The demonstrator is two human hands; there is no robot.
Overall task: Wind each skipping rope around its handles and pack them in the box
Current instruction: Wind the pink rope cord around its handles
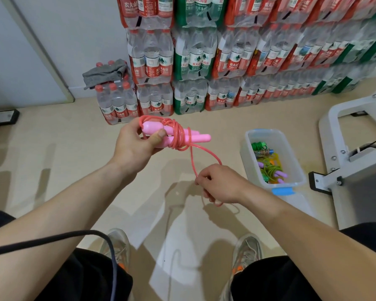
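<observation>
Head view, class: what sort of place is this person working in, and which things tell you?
Probably a storeroom or stock area: shrink-wrapped packs of water bottles are stacked high against the wall, and a clear plastic box with blue clips on the floor holds wound skipping ropes.

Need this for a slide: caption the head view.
Left hand holds pink handles with rope partly wound; right hand grips its loose loop beside the box.

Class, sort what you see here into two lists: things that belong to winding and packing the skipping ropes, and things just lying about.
Belongs to the job: pink rope, pink handles held in the left hand, right hand pinching the loose rope, clear box, wound ropes in it.

Just lying about: water-bottle packs, grey cloth, black cable, white frame.
</observation>
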